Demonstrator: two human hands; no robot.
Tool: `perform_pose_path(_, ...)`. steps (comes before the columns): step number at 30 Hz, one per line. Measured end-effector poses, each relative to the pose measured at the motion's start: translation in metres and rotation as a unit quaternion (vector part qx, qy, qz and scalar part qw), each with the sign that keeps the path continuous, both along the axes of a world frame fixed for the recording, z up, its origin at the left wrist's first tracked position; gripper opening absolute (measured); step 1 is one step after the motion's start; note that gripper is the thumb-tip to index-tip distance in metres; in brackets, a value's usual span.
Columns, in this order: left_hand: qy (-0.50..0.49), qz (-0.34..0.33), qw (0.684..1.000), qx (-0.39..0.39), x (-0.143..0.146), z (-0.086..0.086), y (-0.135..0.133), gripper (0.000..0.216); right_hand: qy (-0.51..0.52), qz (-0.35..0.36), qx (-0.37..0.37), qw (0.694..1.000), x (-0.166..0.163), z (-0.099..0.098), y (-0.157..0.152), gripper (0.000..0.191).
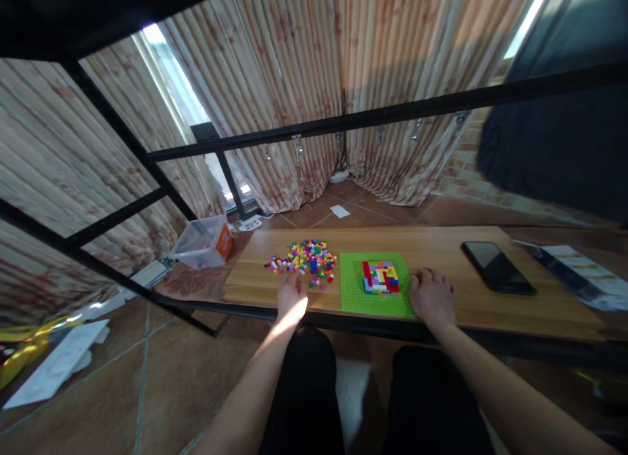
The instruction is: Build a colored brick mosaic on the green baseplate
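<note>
My left hand (291,296) is at the near edge of a heap of small coloured building bricks (314,258). Its fingers are drawn together; anything between them is too small to make out. Right of the heap lies a green studded baseplate (352,291). A squarish build of red, white, yellow, purple and blue bricks (381,278) is on it, right of its middle. My right hand (432,294) rests palm down at the baseplate's right edge, its fingers slightly bent and apart on the wooden board, holding nothing.
A black phone (498,267) lies right on the wooden board (441,242). Beyond the left end stands a clear plastic box (201,242) with an orange label. A dark metal bar (294,133) crosses behind the board. Papers (63,363) lie on the floor at left.
</note>
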State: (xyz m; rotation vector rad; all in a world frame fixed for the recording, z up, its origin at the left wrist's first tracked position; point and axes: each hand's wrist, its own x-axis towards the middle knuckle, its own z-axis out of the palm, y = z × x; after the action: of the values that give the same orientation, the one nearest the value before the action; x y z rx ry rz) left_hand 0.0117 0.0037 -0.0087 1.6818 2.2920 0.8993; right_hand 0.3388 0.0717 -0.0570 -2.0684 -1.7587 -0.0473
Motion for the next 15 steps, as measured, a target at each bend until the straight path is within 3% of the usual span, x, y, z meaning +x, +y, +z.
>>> perform_pose_path(7, 0.06, -0.037, 0.997, -0.023, 0.009, 0.009, 0.036, 0.039, -0.004, 0.0, -0.006, 1.0, -0.001, 0.005, -0.002, 0.042)
perform_pose_path(15, 0.107, -0.062, 0.991, -0.056, 0.015, 0.004, 0.067, 0.031, -0.02, -0.005, -0.002, 1.0, -0.002, 0.006, -0.005, 0.042)
